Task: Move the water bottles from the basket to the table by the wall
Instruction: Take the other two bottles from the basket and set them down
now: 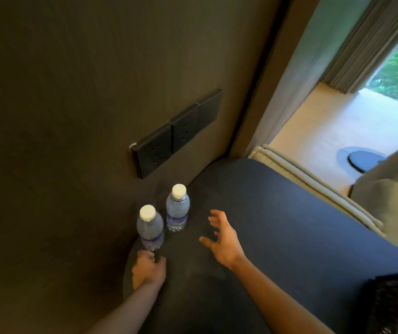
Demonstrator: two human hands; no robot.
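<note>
Two clear water bottles with white caps stand upright on the dark round table point(277, 213), close to the wall. My left hand point(148, 270) is curled around the base of the nearer bottle point(150, 229). The farther bottle point(177, 209) stands free just behind it. To the right of that bottle hovers my right hand point(222, 238), fingers spread, holding nothing and a short gap away from it. The dark woven basket point(395, 302) shows at the bottom right corner; its inside is hidden.
A row of black wall sockets point(176, 135) sits on the dark wall just above the bottles. A light upholstered seat edge point(313, 189) runs along the table's right side. Beyond lie a pale floor, a curtain point(366, 44) and a bright doorway.
</note>
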